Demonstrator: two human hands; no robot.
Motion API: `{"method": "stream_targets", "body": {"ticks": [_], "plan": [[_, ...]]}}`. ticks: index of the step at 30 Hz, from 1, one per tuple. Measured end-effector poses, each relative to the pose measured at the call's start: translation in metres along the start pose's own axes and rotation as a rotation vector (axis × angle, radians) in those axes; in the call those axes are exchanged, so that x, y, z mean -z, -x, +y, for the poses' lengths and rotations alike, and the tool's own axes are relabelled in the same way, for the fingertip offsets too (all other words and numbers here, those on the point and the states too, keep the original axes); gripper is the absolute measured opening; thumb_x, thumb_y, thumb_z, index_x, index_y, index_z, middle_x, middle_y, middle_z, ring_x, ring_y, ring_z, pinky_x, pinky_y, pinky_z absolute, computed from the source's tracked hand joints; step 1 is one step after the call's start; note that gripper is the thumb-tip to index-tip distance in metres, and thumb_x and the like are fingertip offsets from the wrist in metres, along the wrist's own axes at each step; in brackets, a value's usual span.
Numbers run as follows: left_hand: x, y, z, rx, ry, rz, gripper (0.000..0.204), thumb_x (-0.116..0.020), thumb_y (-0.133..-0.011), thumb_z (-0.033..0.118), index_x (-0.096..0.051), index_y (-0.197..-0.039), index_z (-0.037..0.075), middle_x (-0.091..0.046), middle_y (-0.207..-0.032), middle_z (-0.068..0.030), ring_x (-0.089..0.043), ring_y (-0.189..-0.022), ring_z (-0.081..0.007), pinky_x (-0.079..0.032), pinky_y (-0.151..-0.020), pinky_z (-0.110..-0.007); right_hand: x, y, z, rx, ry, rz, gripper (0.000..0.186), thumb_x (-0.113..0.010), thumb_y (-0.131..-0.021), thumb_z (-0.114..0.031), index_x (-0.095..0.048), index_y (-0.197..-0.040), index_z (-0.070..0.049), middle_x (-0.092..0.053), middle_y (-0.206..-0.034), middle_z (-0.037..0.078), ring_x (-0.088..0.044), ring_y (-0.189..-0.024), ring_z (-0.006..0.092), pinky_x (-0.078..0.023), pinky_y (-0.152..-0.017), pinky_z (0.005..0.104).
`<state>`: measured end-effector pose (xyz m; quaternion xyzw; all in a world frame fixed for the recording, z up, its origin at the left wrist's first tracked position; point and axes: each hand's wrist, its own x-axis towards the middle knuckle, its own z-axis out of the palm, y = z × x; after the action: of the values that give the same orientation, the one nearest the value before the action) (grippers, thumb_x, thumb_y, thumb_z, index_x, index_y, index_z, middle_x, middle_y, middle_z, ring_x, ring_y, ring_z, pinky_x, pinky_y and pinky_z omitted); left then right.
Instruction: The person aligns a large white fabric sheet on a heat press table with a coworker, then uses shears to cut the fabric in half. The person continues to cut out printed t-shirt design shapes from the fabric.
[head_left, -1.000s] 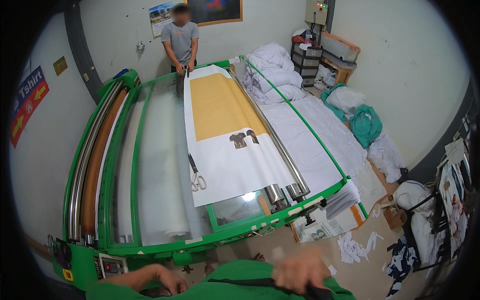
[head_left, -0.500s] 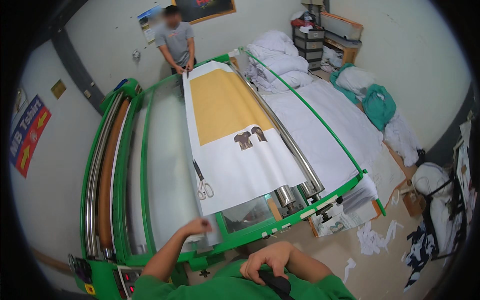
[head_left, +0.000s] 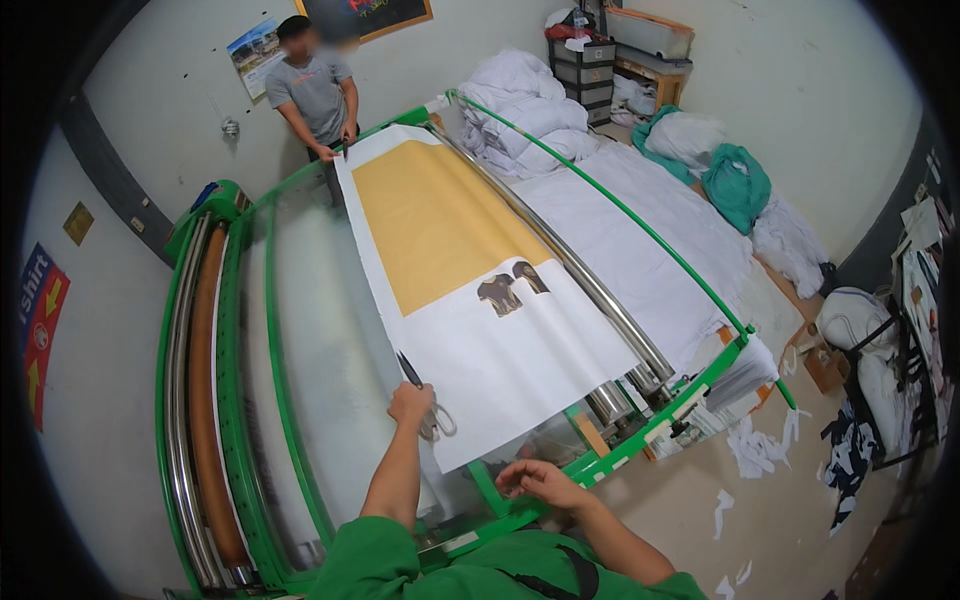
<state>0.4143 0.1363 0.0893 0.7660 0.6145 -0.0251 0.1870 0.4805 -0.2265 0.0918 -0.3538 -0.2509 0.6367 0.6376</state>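
A large white sheet (head_left: 500, 390) with a yellow printed panel (head_left: 440, 220) and small dark shirt prints lies over the green-framed machine. White-handled scissors with dark blades (head_left: 445, 422) rest at its near left edge. My left hand (head_left: 410, 402) is closed round the middle of the scissors, its fingers partly hidden. My right hand (head_left: 538, 482) hovers by the machine's front rail with loosely bent fingers apart, holding nothing. At the far end, a person in a grey shirt (head_left: 318, 100) has both hands at the sheet's corner, with a small dark tool in one.
Steel rollers (head_left: 600, 305) run along the sheet's right side, and a brown roller (head_left: 212, 400) stands at the left. A green rail (head_left: 640, 225) borders white cloth (head_left: 640, 200) on the right. Fabric scraps (head_left: 760, 445) litter the floor.
My left hand has reached forward onto the scissors. My right hand has left the dark strap at my front and moved out over the machine's front edge. The view has shifted.
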Motion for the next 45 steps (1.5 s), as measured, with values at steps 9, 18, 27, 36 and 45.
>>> {"method": "stream_targets", "body": {"ticks": [9, 18, 27, 36, 45], "plan": [[-0.001, 0.087, -0.026, -0.608, 0.400, -0.198, 0.050, -0.072, -0.094, 0.049, -0.078, -0.094, -0.001, -0.077, -0.086, -0.0215, -0.077, -0.085, -0.0390, -0.060, -0.079, -0.048, 0.012, -0.122, 0.030, -0.041, 0.158, 0.092, 0.074, -0.080, -0.098, -0.023, -0.043, -0.158, -0.001, -0.055, -0.150, 0.013, -0.056, -0.134, 0.0184, -0.048, -0.111, 0.0377], [-0.018, 0.084, -0.086, -0.623, 0.421, 0.185, 0.072, -0.067, -0.095, 0.064, -0.067, -0.141, 0.009, -0.064, -0.146, -0.0193, -0.054, -0.142, -0.0343, -0.027, -0.119, -0.062, -0.014, -0.092, 0.009, -0.242, -0.006, 0.159, 0.044, -0.059, -0.111, -0.032, -0.055, -0.146, -0.006, -0.054, -0.074, -0.002, -0.056, -0.065, 0.0123, -0.058, -0.083, 0.0352], [0.013, 0.103, -0.187, -0.543, -0.372, -0.143, 0.108, -0.045, -0.093, 0.086, -0.017, -0.173, 0.018, -0.013, -0.181, -0.0001, -0.009, -0.166, -0.0351, 0.010, -0.114, -0.087, -0.025, 0.060, 0.034, -0.164, 0.424, 0.483, 0.052, -0.054, -0.112, -0.048, -0.052, -0.133, -0.001, -0.057, -0.104, 0.007, -0.058, -0.095, 0.0160, -0.052, -0.090, 0.0364], [0.024, 0.108, -0.194, -0.562, -0.454, -0.114, 0.111, -0.042, -0.093, 0.087, -0.018, -0.173, 0.015, -0.016, -0.181, -0.0027, -0.010, -0.166, -0.0386, 0.012, -0.111, -0.089, -0.050, 0.194, -0.012, -0.277, 0.361, 0.577, 0.065, -0.084, -0.094, -0.010, -0.044, -0.145, -0.003, -0.073, -0.093, 0.006, -0.072, -0.083, 0.0151, -0.058, -0.075, 0.0315], [0.049, 0.110, -0.212, -0.509, -0.470, -0.160, 0.113, -0.050, -0.092, 0.084, -0.013, -0.174, 0.016, -0.013, -0.181, -0.0028, -0.008, -0.166, -0.0384, 0.014, -0.114, -0.086, -0.066, 0.260, -0.004, -0.148, -0.272, 0.471, 0.063, -0.068, -0.106, -0.026, -0.042, -0.161, -0.010, -0.071, -0.090, 0.009, -0.072, -0.078, 0.0206, -0.059, -0.072, 0.0351]]}}
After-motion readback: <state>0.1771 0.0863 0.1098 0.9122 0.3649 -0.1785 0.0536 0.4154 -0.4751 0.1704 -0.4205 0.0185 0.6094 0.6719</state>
